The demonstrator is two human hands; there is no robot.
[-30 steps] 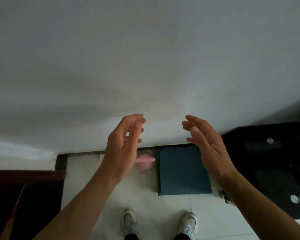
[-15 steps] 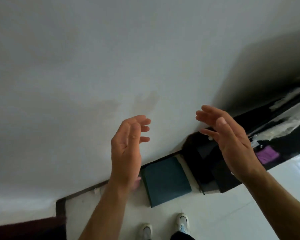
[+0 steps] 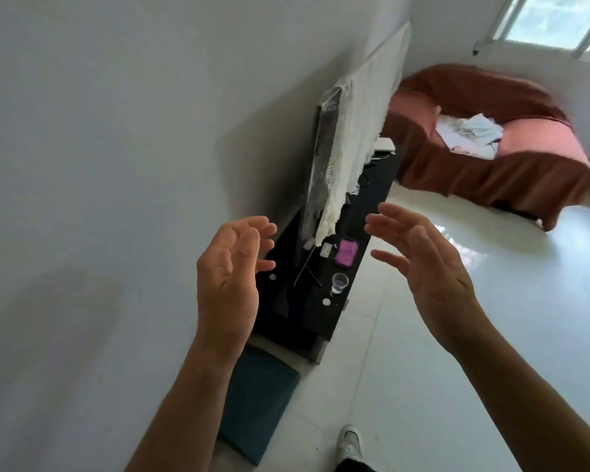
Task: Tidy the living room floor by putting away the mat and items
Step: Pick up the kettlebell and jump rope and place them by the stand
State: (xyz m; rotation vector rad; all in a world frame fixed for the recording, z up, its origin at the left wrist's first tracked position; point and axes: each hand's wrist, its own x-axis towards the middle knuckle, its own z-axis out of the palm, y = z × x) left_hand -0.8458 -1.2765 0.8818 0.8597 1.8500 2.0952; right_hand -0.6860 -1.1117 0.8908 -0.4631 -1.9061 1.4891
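Now: left hand (image 3: 227, 274) and right hand (image 3: 426, 264) are both raised in front of the view, palms facing each other, fingers loosely spread, holding nothing and well apart. The mat (image 3: 259, 400) lies flat on the floor (image 3: 457, 369), down by the wall (image 3: 116, 165), just beside the near end of the black stand (image 3: 307, 321); whether it touches the stand I cannot tell, as the left forearm covers that corner. It looks dark teal, folded into a thick, squarish pad with soft edges, and reads as foam or padded cloth, so likely light and a bit springy. Judgement: the mat seems to be stowed already, and the step in hand is a turn toward the open room to find what remains. To do that well, keep both hands free and low, sweep the tiles by eye before walking, and check that the pad sits close along the wall rather than jutting into the walkway. Mind the near foot — a white shoe (image 3: 351, 441) stands close to the pad's outer edge. No loose items show on the visible tiles.
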